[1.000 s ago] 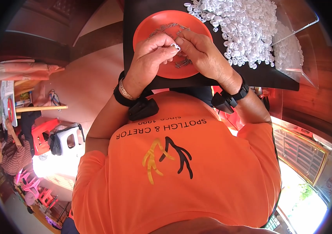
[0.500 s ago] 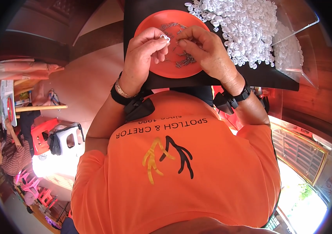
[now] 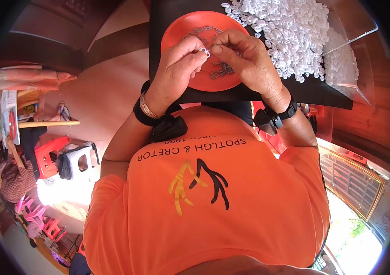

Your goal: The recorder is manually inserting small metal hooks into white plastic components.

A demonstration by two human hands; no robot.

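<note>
Over a red-orange round plate (image 3: 174,33), my left hand (image 3: 176,68) pinches a small white plastic piece with ring-shaped holes (image 3: 205,52) between thumb and fingertips. My right hand (image 3: 252,64) is close beside it on the right, thumb and forefinger pressed together; whatever they hold is too small to make out. The fingertips of both hands nearly meet at the white piece. Small grey metal pieces (image 3: 225,69) lie scattered in the plate beneath my hands. To the right of my right hand spreads a large heap of small white plastic pieces (image 3: 291,34).
The black tabletop (image 3: 309,94) carries the plate and heap. A clear plastic container (image 3: 341,59) with more white pieces lies at its right edge. Off to the left, another person (image 3: 18,176) sits near red and white stools (image 3: 85,160).
My left hand has shifted a little right and down with the white piece, closer to my right fingertips. My right hand has moved slightly and stays pinched.
</note>
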